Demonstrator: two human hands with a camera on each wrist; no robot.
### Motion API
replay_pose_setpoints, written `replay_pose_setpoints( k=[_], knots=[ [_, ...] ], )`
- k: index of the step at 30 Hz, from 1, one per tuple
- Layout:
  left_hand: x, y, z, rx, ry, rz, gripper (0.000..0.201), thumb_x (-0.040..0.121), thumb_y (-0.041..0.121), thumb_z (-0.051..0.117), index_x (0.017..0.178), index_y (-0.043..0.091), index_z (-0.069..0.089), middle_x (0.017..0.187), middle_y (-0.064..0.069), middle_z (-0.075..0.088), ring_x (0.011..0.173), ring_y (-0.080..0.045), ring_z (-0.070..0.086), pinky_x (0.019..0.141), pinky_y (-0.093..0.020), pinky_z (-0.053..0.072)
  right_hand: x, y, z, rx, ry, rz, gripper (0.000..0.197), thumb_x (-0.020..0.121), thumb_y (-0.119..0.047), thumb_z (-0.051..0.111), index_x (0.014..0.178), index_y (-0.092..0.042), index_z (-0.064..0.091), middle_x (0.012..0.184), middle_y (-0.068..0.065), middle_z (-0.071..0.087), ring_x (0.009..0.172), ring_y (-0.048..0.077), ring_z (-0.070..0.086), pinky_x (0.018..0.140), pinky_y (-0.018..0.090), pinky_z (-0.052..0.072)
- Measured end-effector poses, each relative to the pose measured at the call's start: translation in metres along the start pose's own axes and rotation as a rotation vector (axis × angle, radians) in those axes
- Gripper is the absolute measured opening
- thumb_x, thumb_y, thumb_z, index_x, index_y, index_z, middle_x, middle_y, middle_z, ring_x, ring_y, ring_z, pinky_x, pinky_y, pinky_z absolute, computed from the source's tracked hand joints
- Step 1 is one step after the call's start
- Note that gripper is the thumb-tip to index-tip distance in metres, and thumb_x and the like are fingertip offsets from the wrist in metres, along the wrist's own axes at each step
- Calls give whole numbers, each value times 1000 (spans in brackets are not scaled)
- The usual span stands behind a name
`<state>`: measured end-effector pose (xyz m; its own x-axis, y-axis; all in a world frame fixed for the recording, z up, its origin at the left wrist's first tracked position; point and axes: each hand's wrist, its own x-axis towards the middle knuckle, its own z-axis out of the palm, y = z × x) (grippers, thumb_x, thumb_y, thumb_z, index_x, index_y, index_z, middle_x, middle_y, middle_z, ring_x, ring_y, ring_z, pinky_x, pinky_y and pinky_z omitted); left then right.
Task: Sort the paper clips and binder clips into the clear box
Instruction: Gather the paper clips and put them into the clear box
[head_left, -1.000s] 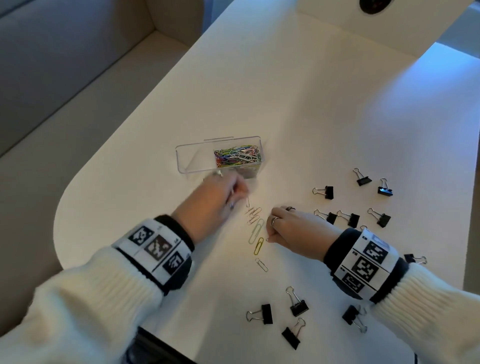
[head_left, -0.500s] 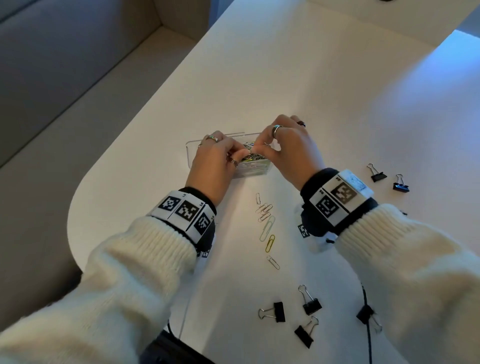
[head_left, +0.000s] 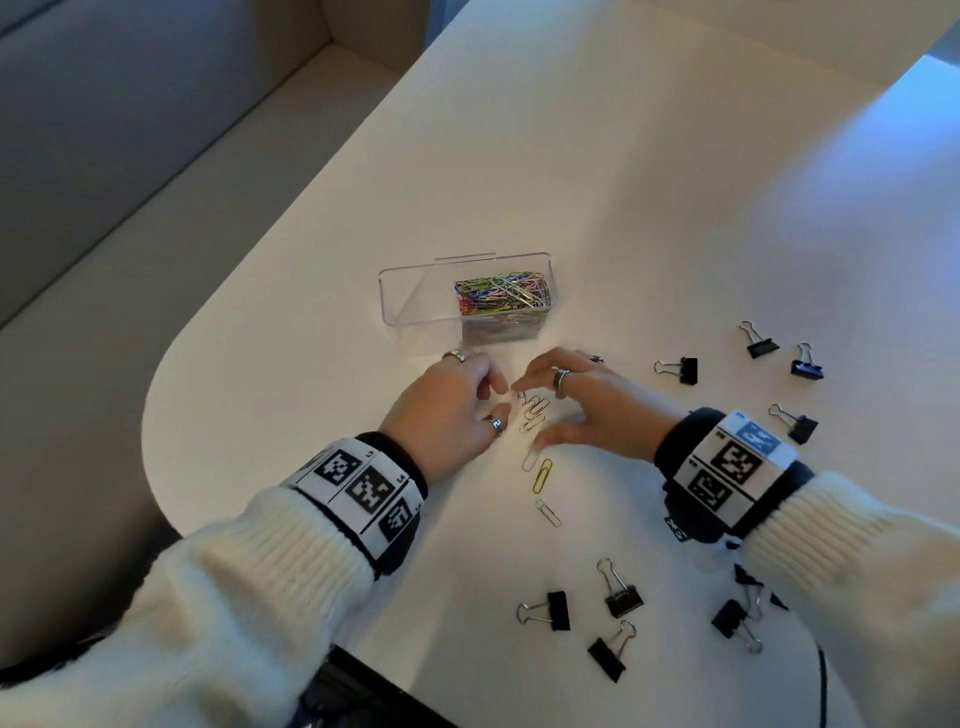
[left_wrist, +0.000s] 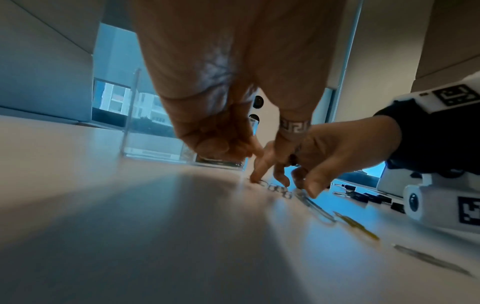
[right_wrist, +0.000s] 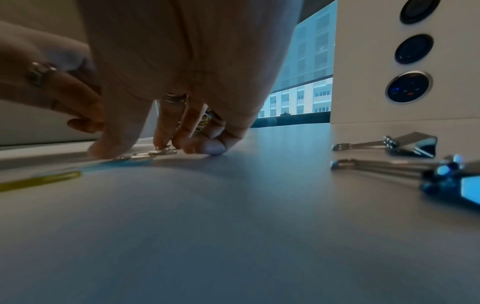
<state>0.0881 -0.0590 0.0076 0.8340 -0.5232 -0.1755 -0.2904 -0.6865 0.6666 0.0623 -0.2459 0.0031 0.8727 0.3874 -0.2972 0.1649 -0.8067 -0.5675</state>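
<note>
The clear box (head_left: 410, 299) stands on the white table; its right compartment holds a heap of coloured paper clips (head_left: 501, 293) and its left one is bare. Just in front of it lies a small cluster of loose clips (head_left: 527, 423). My right hand (head_left: 535, 415) arches over this cluster with spread fingers, their tips on the table and the thumb by a pale clip (head_left: 530, 460). My left hand (head_left: 493, 392) hovers at the cluster's left with curled fingers, and I see nothing in it. A yellow clip (head_left: 543, 475) and a silver clip (head_left: 548, 513) lie nearer me.
Black binder clips lie scattered on the table: several to the right (head_left: 680, 370) and several near the front edge (head_left: 621, 597). The table's curved left edge (head_left: 156, 395) drops to a grey bench. A white panel with round dials (right_wrist: 405, 86) stands at the far side.
Both hands were together over the box's right compartment half a second ago. They have come back toward me and down to the loose paper clips on the table.
</note>
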Motion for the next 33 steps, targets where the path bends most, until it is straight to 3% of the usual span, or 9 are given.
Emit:
replay_pose_setpoints(
  k=[2,5,9,12,16,18,22,28,33],
  knots=[
    [-3,3,7,62,-117,-70,29,75,35,68,94,17,55,90,2,48,87,-19,53,80,-32,45,2,0,1,-1,3,7,47,76,-27,72,119,-16,59,123,1,47,103,15,45,94,19,31],
    [-11,11,20,215,-220,-138,50,68,54,69,100,19,52,102,1,49,98,-17,51,86,-32,43,2,1,-2,23,6,49,42,79,-25,70,119,-18,59,112,-5,47,85,11,47,82,17,37],
    [-17,16,31,270,-210,-107,51,69,54,69,102,20,49,109,0,50,107,-19,48,90,-31,36,-6,1,-5,1,-19,73,36,79,-24,70,113,-18,62,98,-8,46,82,11,47,77,18,40],
    [-21,16,31,184,-205,-117,52,67,54,71,100,20,50,105,2,50,103,-17,50,85,-28,37,-11,1,-4,51,-25,88,53,70,-26,78,119,-22,56,103,-9,41,81,11,47,76,20,41],
    [-26,18,33,214,-249,-104,64,58,54,77,104,20,48,109,2,49,105,-16,46,86,-26,36,-11,-2,-2,39,-61,64,70,64,-26,82,125,-24,49,111,-13,33,78,-13,37,72,10,30],
    [-23,17,34,197,-239,-112,61,61,50,77,105,18,48,110,1,49,106,-18,47,85,-28,36,-10,-3,0,25,-45,64,63,64,-25,82,120,-22,54,107,-12,37,78,-12,35,70,6,29],
    [-21,14,36,144,-202,-144,55,66,47,75,103,17,48,108,-1,49,105,-19,48,84,-30,40,-11,-7,4,26,-18,100,47,66,-25,79,109,-17,62,94,-7,46,79,2,36,69,9,29],
    [-18,14,39,93,-152,-156,45,74,37,72,105,13,52,109,-3,50,105,-20,47,86,-30,40,-16,-9,10,-20,-1,107,23,81,-25,67,101,-13,67,81,-11,47,83,4,37,74,9,26],
    [-13,15,38,95,-108,-131,13,86,23,60,93,13,61,100,-7,58,95,-21,54,81,-29,42,-17,-12,11,-49,-10,143,21,88,-25,58,102,-11,65,102,4,59,97,16,47,90,20,34]
  ],
)
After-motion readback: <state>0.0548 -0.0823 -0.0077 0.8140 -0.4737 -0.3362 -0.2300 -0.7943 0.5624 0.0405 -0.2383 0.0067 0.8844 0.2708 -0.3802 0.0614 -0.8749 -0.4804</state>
